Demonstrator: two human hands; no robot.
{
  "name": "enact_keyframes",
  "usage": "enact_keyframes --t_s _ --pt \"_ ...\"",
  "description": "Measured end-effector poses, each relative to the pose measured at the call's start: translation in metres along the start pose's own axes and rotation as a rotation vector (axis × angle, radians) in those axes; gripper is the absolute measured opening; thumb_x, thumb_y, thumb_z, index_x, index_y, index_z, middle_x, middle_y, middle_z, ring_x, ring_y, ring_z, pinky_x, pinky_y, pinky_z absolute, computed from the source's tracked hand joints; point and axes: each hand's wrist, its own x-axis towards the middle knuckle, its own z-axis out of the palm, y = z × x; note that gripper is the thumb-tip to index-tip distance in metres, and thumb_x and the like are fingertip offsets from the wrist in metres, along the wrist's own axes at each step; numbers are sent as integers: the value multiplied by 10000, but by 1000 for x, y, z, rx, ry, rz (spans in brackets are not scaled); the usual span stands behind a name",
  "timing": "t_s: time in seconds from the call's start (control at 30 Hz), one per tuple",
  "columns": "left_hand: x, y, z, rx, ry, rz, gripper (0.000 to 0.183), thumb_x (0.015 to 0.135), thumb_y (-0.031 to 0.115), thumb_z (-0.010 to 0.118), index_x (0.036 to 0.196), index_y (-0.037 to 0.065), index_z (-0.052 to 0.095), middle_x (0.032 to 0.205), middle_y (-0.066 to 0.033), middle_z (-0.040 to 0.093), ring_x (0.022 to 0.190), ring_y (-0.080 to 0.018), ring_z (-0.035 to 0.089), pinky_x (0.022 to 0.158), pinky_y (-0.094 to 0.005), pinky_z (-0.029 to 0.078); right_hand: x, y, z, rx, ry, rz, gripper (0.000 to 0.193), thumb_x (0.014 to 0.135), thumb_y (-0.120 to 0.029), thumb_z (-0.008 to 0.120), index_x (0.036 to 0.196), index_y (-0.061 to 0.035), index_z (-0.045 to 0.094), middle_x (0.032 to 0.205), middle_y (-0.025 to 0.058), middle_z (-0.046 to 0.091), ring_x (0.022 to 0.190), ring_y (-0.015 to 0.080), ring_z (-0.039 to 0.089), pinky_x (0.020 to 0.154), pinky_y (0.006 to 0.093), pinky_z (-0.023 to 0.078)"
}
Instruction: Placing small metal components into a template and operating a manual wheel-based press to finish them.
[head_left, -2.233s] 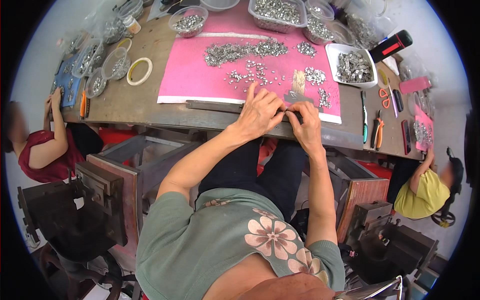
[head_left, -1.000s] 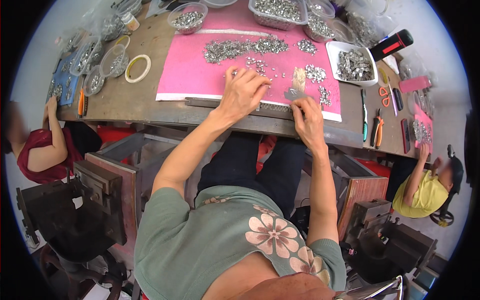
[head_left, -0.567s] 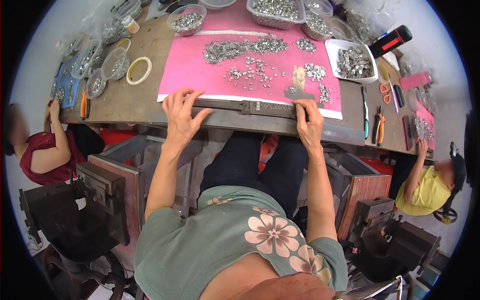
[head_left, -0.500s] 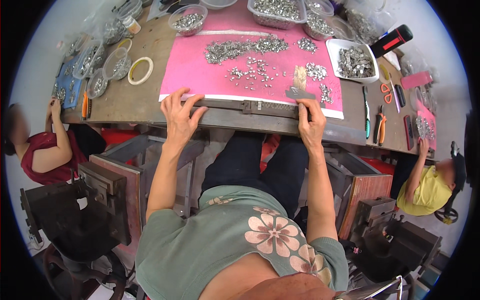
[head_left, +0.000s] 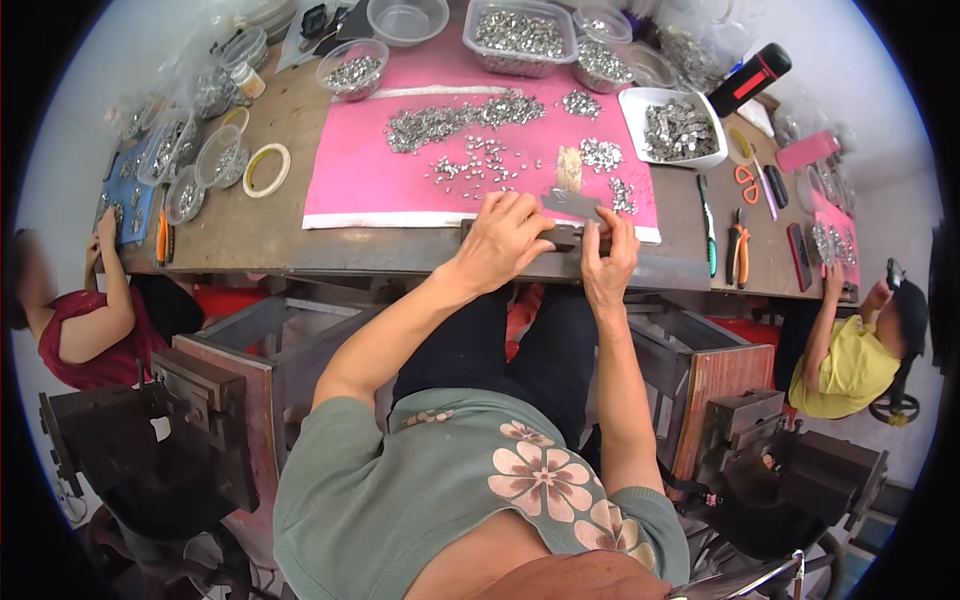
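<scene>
A dark metal bar-shaped jig [head_left: 567, 238] sits along the front edge of the bench, mostly covered by my hands. My left hand [head_left: 503, 238] is curled over its left part, fingers closed and thumb tip pointing right. At its right end my right hand [head_left: 610, 255] is closed, thumb and fingers gripping the metal. Just beyond the jig lies a grey metal plate [head_left: 570, 204], beside a tan strip [head_left: 569, 168]. Small silver metal pieces [head_left: 475, 165] lie scattered over the pink mat [head_left: 350, 180], with a denser heap [head_left: 440, 125] farther back.
A white tray [head_left: 718, 150] of metal pieces stands right. Clear tubs [head_left: 470, 40] line the back; a tape roll [head_left: 250, 180] lies left. A toothbrush [head_left: 710, 230], pliers [head_left: 738, 250] and scissors [head_left: 746, 183] lie right. Co-workers [head_left: 95, 310] sit on both sides.
My left hand has moved right along the jig, close to my right hand, and now covers its middle. My right hand has curled more tightly. The whole view has shifted slightly.
</scene>
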Motion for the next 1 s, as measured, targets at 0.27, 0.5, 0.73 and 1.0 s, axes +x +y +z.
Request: enact_keyframes --t_s 0.27,0.5,0.73,1.0 --pt "-19 -5 20 245 114 -106 351 808 260 802 1138 165 730 1034 -38 565 1013 -223 527 958 -465 317 -18 -5 -13 447 -93 242 84 970 -51 677 938 27 689 943 36 690 852 95 598 779 255 487" --pt "-33 12 26 176 142 -141 290 780 112 779 1034 112 637 1031 -48 596 1052 -256 560 1016 -487 289 -37 -8 -24 366 -117 107 49 922 -10 692 888 23 679 869 113 713 786 196 666 742 306 514" --pt "-14 10 10 176 56 -188 245 853 204 761 1064 134 658 1002 -33 611 988 -230 595 1034 -525 305 68 26 -5 100 -130 35 88 924 -69 682 967 7 695 880 158 691 780 298 673 743 382 527" --pt "74 -104 11 317 75 -180 100 917 233 699 939 138 717 944 -50 681 975 -239 624 1032 -539 322 166 88 63 -163 -228 -20 188 892 -187 722 911 -1 725 881 184 680 839 359 675 783 451 524"
